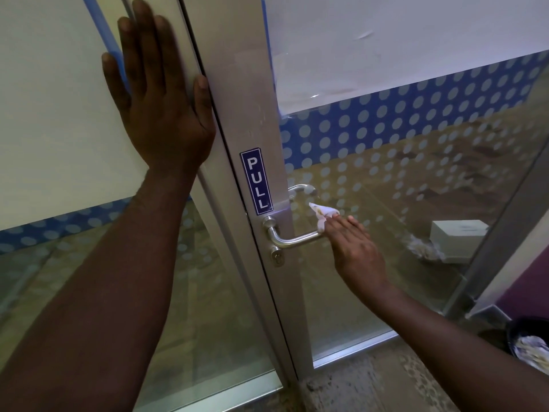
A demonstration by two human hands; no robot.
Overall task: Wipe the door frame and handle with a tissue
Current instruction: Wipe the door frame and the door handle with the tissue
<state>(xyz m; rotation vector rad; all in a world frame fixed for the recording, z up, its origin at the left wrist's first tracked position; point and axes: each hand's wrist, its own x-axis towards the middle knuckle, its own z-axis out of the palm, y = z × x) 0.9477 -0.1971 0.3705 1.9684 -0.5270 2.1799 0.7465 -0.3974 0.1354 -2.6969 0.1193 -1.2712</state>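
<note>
L hand flat, released, on frosted glass panel | R hand grasping crumpled white tissue at tip of silver metal lever handle

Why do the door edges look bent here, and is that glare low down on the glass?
Head view: the wide-angle lens bows the door frame and stretches the left hand. A pale reflection hazes the lower glass. The right hand, holding the tissue at the handle, looks sharp. The light is dim and soft.
</note>
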